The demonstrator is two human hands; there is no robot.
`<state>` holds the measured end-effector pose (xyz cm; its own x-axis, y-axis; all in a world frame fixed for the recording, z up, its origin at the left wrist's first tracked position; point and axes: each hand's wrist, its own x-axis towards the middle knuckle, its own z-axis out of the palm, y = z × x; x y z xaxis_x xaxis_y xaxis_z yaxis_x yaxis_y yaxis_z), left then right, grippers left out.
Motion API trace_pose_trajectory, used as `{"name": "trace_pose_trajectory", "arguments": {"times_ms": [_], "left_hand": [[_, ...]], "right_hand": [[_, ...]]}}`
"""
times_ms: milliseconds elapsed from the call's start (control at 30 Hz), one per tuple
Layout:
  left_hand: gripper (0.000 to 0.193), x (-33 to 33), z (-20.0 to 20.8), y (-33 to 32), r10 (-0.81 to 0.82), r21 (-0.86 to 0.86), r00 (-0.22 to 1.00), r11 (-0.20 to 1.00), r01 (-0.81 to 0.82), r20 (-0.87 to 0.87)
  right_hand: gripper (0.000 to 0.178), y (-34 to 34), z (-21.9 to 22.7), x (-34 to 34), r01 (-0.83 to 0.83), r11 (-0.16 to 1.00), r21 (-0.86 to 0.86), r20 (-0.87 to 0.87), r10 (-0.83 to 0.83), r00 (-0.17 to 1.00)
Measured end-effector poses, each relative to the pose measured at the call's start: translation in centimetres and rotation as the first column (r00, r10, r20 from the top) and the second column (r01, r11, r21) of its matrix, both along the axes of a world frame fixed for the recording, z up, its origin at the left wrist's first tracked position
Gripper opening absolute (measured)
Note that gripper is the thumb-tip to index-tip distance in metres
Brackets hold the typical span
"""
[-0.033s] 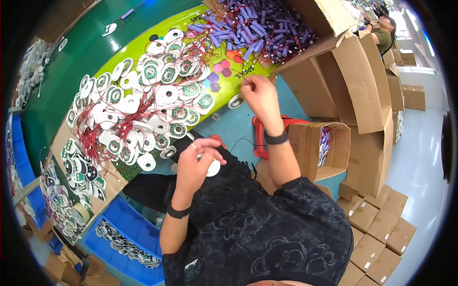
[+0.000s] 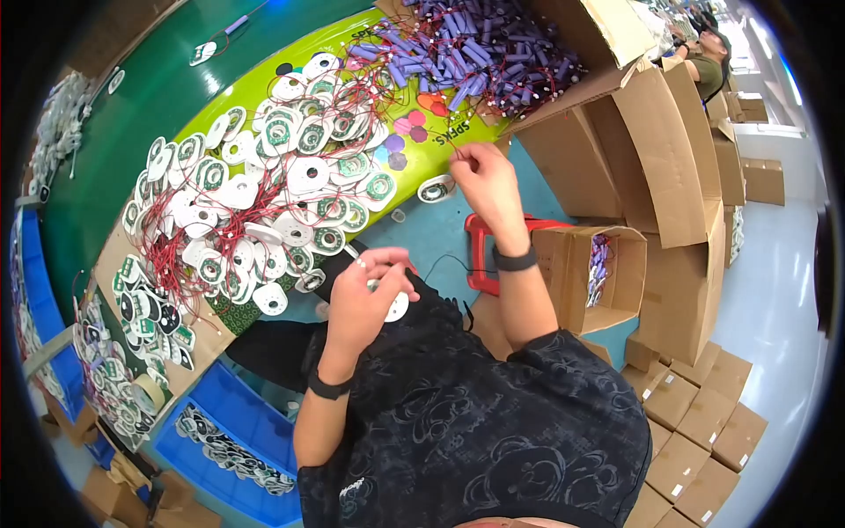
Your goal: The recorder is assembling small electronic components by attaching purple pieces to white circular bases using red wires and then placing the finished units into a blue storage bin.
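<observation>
My left hand is closed round a small white round disc, which shows past the curled fingers over my lap. Up and to the right, my right hand pinches what looks like a thin wire between thumb and fingertips. Just beside those fingers is a round white disc with a dark ring, off the table's edge; whether the wire joins it cannot be made out. A large heap of white discs with green ring boards and tangled red wires covers the table before me.
Purple cylindrical cells with red wires are piled at the far right, beside an open cardboard box. A red stool and a smaller carton stand to the right. Blue bins hold more parts at lower left.
My right hand has shifted slightly right and down, and the disc beside it has tilted a little. My left hand has barely moved, still holding the white disc.
</observation>
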<state>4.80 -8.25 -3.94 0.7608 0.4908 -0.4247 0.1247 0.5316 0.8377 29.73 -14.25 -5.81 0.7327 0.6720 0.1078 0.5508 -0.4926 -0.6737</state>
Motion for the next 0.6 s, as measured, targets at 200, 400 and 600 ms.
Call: {"name": "trace_pose_trajectory", "arguments": {"times_ms": [200, 400, 600], "left_hand": [[0.044, 7.4, -0.4, 2.8, -0.008, -0.056, 0.993, 0.998, 0.001, -0.114], [0.042, 9.2, -0.2, 3.2, 0.035, -0.309, 0.998, 0.951, -0.015, 0.058], [0.041, 7.5, 3.0, 3.6, 0.03, -0.159, 0.982, 0.987, 0.0, 0.189]], "right_hand": [[0.011, -4.8, 3.7, -1.0, -0.055, 0.998, 0.007, -0.546, 0.05, 0.836], [0.007, -7.9, 4.9, -2.4, -0.346, 0.933, 0.098, -0.609, 0.331, 0.721], [0.014, -7.6, 6.2, -2.1, -0.581, 0.812, 0.066, -0.589, 0.501, 0.634]]}}
